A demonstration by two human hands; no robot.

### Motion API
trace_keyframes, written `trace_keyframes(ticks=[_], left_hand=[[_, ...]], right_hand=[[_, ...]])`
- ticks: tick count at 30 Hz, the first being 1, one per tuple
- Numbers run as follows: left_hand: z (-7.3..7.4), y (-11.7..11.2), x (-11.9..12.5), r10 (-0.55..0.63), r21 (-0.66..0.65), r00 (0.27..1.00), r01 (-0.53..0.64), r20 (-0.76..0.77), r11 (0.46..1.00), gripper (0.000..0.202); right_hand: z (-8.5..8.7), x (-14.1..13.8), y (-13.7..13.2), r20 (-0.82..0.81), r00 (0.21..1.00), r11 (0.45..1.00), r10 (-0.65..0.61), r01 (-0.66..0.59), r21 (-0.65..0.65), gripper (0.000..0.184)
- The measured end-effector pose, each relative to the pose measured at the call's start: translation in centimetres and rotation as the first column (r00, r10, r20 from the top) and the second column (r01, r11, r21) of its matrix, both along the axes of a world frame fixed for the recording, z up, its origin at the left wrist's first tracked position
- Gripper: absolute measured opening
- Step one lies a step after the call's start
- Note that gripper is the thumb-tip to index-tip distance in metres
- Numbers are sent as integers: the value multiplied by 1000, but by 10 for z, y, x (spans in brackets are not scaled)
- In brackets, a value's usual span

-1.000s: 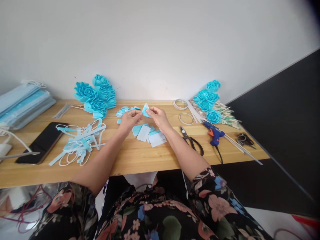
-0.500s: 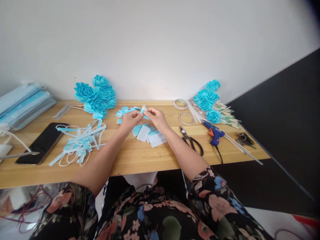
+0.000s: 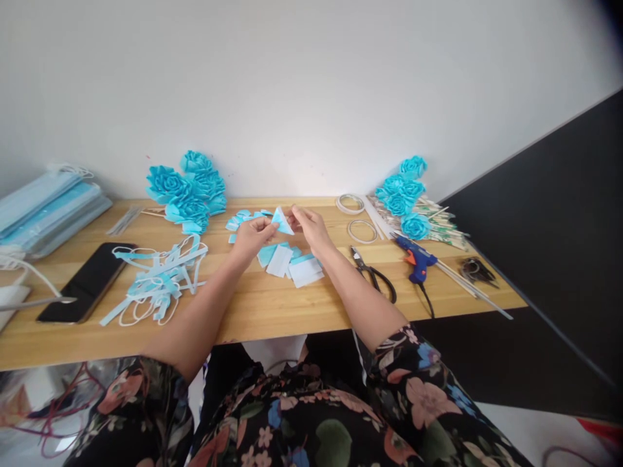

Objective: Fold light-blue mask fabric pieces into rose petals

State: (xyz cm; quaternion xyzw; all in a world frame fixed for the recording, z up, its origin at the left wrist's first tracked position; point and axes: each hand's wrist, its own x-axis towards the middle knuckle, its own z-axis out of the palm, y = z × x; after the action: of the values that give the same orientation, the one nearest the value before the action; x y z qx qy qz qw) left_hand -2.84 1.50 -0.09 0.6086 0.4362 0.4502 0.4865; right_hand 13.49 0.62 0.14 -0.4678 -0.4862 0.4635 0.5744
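Observation:
My left hand (image 3: 254,235) pinches a small folded piece of blue-and-white mask fabric (image 3: 283,222) by its lower left corner. The piece has a triangular shape and stands up from the fingertips. Just to its right is my right hand (image 3: 311,228), open, with its bent fingers a little apart from the fabric. Under and in front of the hands lie several cut fabric rectangles (image 3: 279,261), blue on one side and white on the other. Behind my left hand are smaller cut blue pieces (image 3: 238,219).
Blue fabric roses (image 3: 187,188) stand at back left, more roses (image 3: 402,194) with sticks at right. Cut mask straps (image 3: 160,279), a phone (image 3: 87,283) and stacked masks (image 3: 53,207) lie left. Pliers (image 3: 372,272), a glue gun (image 3: 416,257) and tape rolls (image 3: 363,231) lie right.
My right hand has let go of the fabric piece and drawn slightly right. The piece now shows more of its triangular face, still in my left hand.

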Motion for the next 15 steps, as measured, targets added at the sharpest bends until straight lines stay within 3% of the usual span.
trace_keyframes(ticks=[5,10,15], left_hand=[[2,-1,-1,33,21,999,-34,6,999,37],[0,-1,2,44,-22,999,-44,12,999,37],[3,-3,1,70,-23,995,-69,68,997,44]], right_hand=[[-3,-3,-3,74,989,992,128,-127,-26,44],[-5,-5,-1,135,989,996,68,-75,45,31],[-3,-4,-1,136,991,997,11,-20,68,31]])
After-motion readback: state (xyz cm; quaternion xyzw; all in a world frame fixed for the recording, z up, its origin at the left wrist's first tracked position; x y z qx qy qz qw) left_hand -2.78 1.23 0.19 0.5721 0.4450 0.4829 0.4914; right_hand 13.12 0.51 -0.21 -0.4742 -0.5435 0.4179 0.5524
